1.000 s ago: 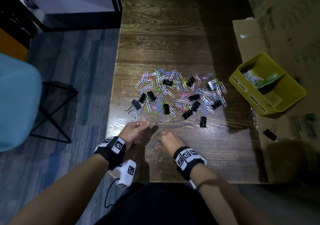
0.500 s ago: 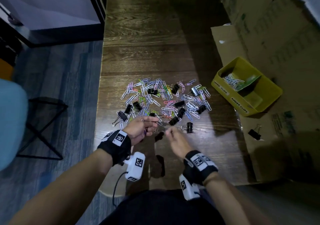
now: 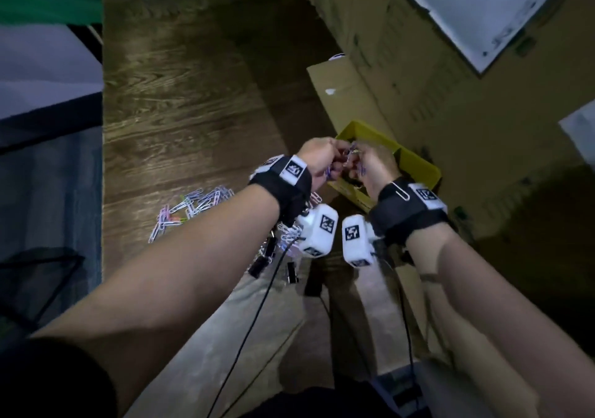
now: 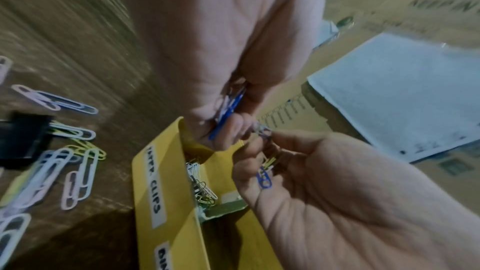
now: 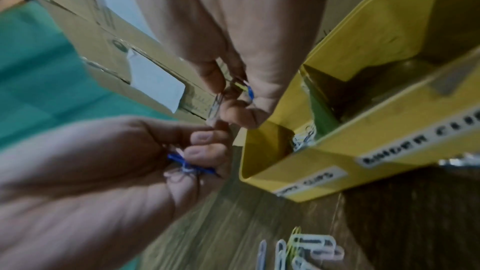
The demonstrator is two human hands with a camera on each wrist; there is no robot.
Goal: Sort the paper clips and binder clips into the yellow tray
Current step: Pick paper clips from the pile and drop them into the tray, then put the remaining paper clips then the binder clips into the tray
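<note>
Both hands hover together over the near end of the yellow tray. My left hand grips a small bunch of blue and white paper clips. My right hand pinches blue and yellow paper clips. A silver clip sits between the fingertips of the two hands. Below them is the tray's compartment labelled for paper clips, with several clips in it. The loose pile of coloured paper clips and black binder clips lies on the wooden table, partly hidden by my left arm.
Cardboard boxes stand right of the table, behind the tray. A white sheet lies on them. One paper clip hangs on my right wristband. A binder clip compartment sits beside the paper clip one.
Both hands have lifted from the table's near edge and moved right and forward to the yellow tray, carrying paper clips. The head view has swung right.
</note>
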